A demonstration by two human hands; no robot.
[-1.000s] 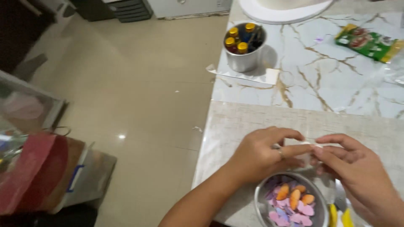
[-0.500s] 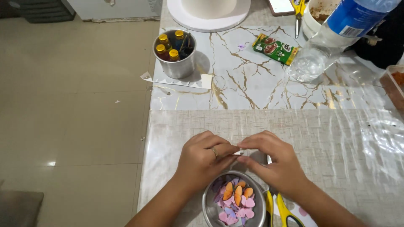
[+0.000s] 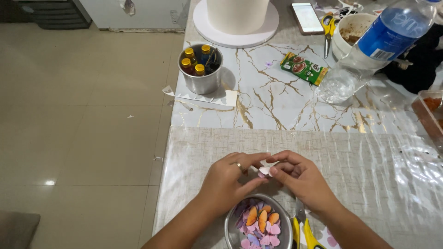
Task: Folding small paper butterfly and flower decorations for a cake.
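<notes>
My left hand (image 3: 230,177) and my right hand (image 3: 302,180) meet above the table, fingertips pinching a small pale paper cutout (image 3: 264,170) between them. Just below the hands sits a round metal bowl (image 3: 230,228) filled with pink, purple and orange paper butterfly shapes (image 3: 260,223). Yellow-handled scissors (image 3: 302,233) lie to the right of the bowl, partly under my right wrist.
A metal cup of small yellow-capped bottles (image 3: 200,69) stands on a white strip at the back left. Behind are a white cake on a round board (image 3: 235,20), a phone (image 3: 308,17), a green packet (image 3: 303,68), a tilted plastic water bottle (image 3: 374,46) and a white bowl (image 3: 353,27). The table's edge (image 3: 162,184) runs along the left.
The view has swung right and up, bringing more of the table in. Both hands stay together over the bowl, still working the small cutout.
</notes>
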